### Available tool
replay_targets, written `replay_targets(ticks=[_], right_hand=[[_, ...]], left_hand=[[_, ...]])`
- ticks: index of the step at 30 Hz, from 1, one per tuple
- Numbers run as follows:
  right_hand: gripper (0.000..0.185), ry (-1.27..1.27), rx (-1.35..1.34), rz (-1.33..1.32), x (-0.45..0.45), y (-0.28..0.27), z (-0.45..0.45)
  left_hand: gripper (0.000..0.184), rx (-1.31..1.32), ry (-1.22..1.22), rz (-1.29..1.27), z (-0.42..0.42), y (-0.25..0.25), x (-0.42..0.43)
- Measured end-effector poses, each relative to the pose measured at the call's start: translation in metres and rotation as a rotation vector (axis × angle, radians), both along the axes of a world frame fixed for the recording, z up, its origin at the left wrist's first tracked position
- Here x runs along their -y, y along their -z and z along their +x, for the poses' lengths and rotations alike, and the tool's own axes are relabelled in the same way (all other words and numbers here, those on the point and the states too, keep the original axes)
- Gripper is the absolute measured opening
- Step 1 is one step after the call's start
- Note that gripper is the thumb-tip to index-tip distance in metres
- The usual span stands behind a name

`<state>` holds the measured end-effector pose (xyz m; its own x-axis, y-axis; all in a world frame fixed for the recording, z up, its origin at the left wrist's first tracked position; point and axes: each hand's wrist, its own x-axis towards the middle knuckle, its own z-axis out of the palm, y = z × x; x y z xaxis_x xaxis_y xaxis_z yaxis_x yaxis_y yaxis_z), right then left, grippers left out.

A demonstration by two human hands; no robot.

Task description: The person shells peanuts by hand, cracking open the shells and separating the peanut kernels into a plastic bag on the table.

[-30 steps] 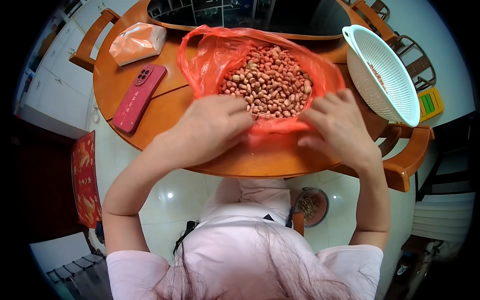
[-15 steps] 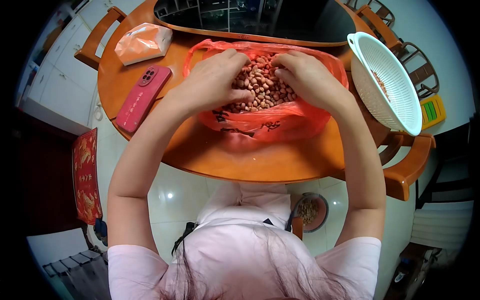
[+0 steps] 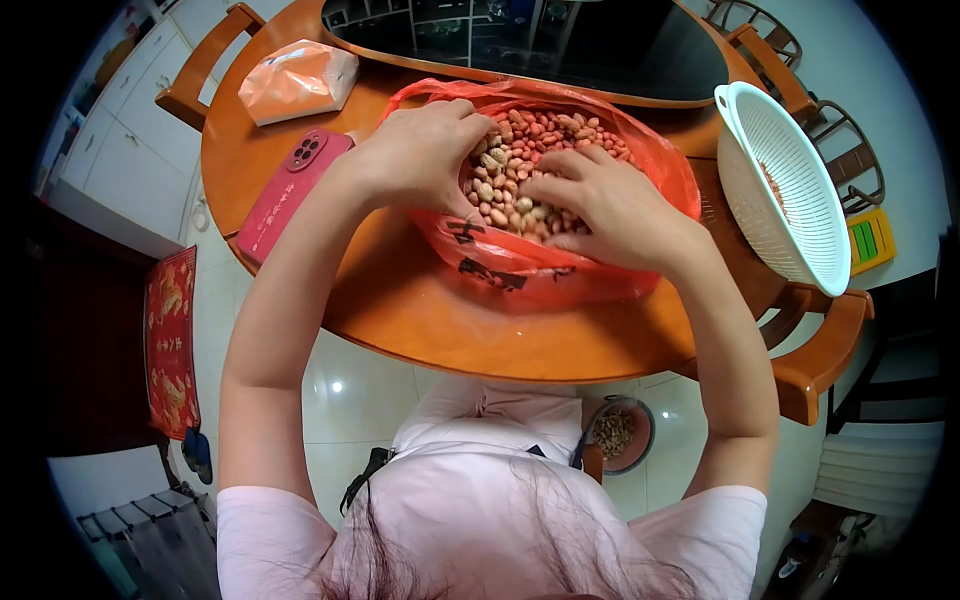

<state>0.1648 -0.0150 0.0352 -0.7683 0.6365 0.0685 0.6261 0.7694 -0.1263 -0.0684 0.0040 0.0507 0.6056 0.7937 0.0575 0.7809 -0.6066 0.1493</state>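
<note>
An unsealed red plastic bag (image 3: 560, 280) with dark printing lies on the wooden table, full of peanuts (image 3: 510, 160). Some peanuts look reddish, others pale tan. At the bag's left side is my left hand (image 3: 425, 150), thumb and fingers spread apart at the edge of the pile. My right hand (image 3: 615, 205) lies over the right part of the peanuts, its fingers apart and the fingertips among them. Neither hand visibly grips anything, though what lies under the right palm is hidden.
A white colander (image 3: 790, 190) with a few reddish bits inside stands at the right table edge. On the left are a red phone (image 3: 290, 195) and an orange tissue pack (image 3: 298, 82). A dark glossy panel (image 3: 540, 45) spans the back. Below sits a bin (image 3: 620, 435) holding shells.
My right hand has moved down and toward the middle over the peanuts. The left hand stays at the left side. More of the far peanuts now show.
</note>
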Motion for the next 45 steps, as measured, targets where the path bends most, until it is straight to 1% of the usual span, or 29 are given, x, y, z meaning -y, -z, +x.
replay_targets(ticks=[3, 4, 7, 8, 11, 13, 14, 15, 17, 18, 20, 22, 26, 29, 30, 31, 33, 34, 37, 38, 45], right_hand=[[0.045, -0.061, 0.005, -0.034, 0.012, -0.008, 0.015], [0.042, -0.08, 0.005, -0.057, 0.013, -0.011, 0.018], [0.044, -0.03, -0.021, -0.164, 0.007, -0.02, 0.027], [0.046, 0.044, -0.004, -0.206, 0.005, -0.027, 0.025], [0.038, 0.11, -0.11, -0.122, -0.012, -0.023, 0.031], [0.027, 0.229, -0.242, -0.146, -0.021, -0.026, 0.025], [0.022, 0.287, -0.307, -0.158, -0.027, -0.028, 0.021], [0.02, 0.312, -0.347, -0.077, -0.035, -0.026, 0.019], [0.019, 0.363, -0.427, 0.084, -0.053, -0.011, 0.016], [0.022, 0.398, -0.307, 0.104, -0.062, -0.006, 0.014], [0.022, 0.361, -0.261, 0.152, -0.065, 0.003, 0.008], [0.022, 0.331, -0.217, 0.215, -0.069, 0.014, 0.005], [0.018, 0.31, -0.485, 0.122, -0.061, 0.018, 0.0], [0.018, 0.346, -0.899, -0.286, -0.043, 0.012, -0.01], [0.019, 0.31, -0.987, -0.363, -0.038, 0.009, -0.013], [0.019, 0.283, -1.018, -0.347, -0.034, 0.008, -0.016], [0.018, 0.231, -1.077, -0.312, -0.029, 0.004, -0.02], [0.016, 0.223, -1.058, -0.264, -0.026, 0.001, -0.022], [0.015, 0.229, -1.096, -0.216, -0.024, 0.003, -0.023], [0.015, 0.251, -1.116, -0.265, -0.024, 0.006, -0.022], [0.016, 0.273, -1.076, -0.293, -0.027, 0.014, -0.018]], left_hand=[[0.083, 0.129, 0.149, 0.106, -0.003, 0.01, 0.003], [0.074, 0.166, 0.156, 0.076, -0.001, 0.009, 0.008], [0.061, 0.127, 0.24, 0.03, 0.003, 0.003, 0.016], [0.047, 0.093, 0.262, -0.033, 0.004, 0.0, 0.017], [0.035, 0.129, 0.335, -0.145, 0.002, -0.003, 0.006], [0.027, 0.289, 0.349, -0.288, 0.002, -0.003, -0.016], [0.026, 0.409, 0.287, -0.313, 0.004, 0.001, -0.023], [0.026, 0.512, 0.225, -0.256, 0.007, 0.005, -0.029], [0.026, 0.623, 0.133, -0.192, 0.016, 0.012, -0.043], [0.026, 0.694, 0.113, -0.175, 0.018, 0.019, -0.052], [0.026, 0.836, 0.071, -0.14, 0.022, 0.034, -0.067], [0.026, 0.86, 0.031, -0.117, 0.02, 0.042, -0.074], [0.025, 0.943, -0.016, -0.033, 0.019, 0.044, -0.067], [0.022, 1.093, -0.103, -0.411, 0.023, 0.02, -0.04], [0.021, 1.192, -0.096, -0.575, 0.024, 0.023, -0.037], [0.025, 1.247, -0.08, -0.751, 0.024, 0.023, -0.032], [0.026, 1.372, -0.008, -0.95, 0.027, 0.033, -0.027], [0.026, 1.406, 0.06, -1.062, 0.027, 0.035, -0.026], [0.025, 1.539, 0.057, -1.136, 0.03, 0.034, -0.02], [0.026, 1.544, 0.058, -1.171, 0.03, 0.034, -0.022], [0.025, 1.542, 0.007, -1.159, 0.035, 0.04, -0.021]])
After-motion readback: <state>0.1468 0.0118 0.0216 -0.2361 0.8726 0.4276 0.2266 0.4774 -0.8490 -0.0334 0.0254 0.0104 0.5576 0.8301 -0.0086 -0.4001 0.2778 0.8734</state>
